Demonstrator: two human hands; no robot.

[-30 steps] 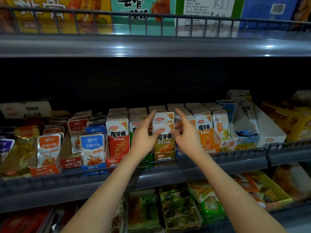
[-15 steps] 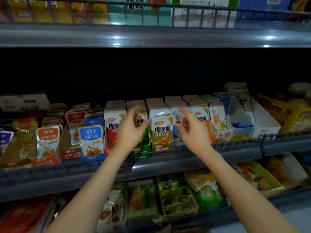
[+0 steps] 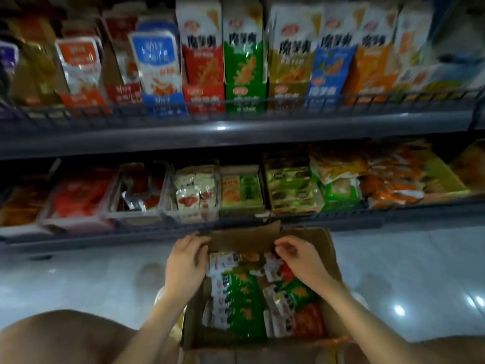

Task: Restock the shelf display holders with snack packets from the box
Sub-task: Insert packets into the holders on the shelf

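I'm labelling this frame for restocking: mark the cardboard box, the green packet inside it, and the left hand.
cardboard box [image 3: 319, 239], head view, on its far right flap.
green packet [image 3: 242, 306], head view, on its front face.
left hand [image 3: 185, 264], head view, on the back of the hand.

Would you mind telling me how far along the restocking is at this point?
Done, by the look of it: the upright display holders on the upper shelf show packets at their fronts. In hand: both the left hand and right hand are down in the cardboard box among the packets; whether either grips one is unclear. Left: the box still holds many green and red packets, so more trips remain.
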